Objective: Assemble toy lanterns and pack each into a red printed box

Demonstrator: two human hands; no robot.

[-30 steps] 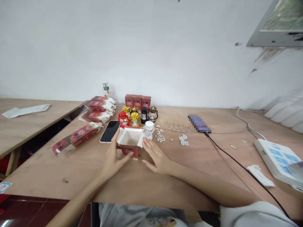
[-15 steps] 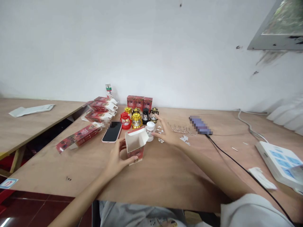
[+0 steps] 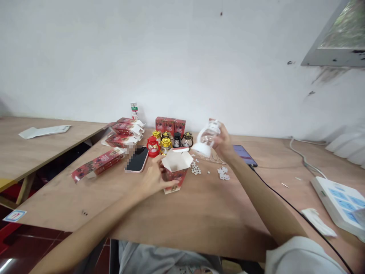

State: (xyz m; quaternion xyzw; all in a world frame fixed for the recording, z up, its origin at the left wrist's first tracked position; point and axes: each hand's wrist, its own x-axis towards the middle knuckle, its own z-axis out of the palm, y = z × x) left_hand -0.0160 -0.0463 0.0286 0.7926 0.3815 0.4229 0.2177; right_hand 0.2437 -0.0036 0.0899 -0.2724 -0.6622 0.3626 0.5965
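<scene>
My left hand (image 3: 154,179) is closed round a red printed box (image 3: 176,178), whose white inner flaps stand open at the top. Raised above the table, a small white lantern (image 3: 207,137) with a clear middle is gripped in my right hand (image 3: 222,142). The lantern is tilted, its wide white base toward the box, up and to the right of the opening. Behind the box stand several more small lanterns: a red lantern (image 3: 153,147), a gold lantern (image 3: 165,146), a black lantern (image 3: 177,140) and a bronze-trimmed lantern (image 3: 187,140).
Three closed red boxes (image 3: 170,126) stand near the wall. Several open boxes (image 3: 125,129) pile up at left, near a flattened box (image 3: 97,164) and a phone (image 3: 137,159). Small white discs (image 3: 195,168) lie mid-table. A cabled phone (image 3: 245,155) and white power unit (image 3: 339,201) are at right.
My right hand has taken hold of the white lantern from the table and lifted it up and to the right. The box in my left hand has shifted slightly right.
</scene>
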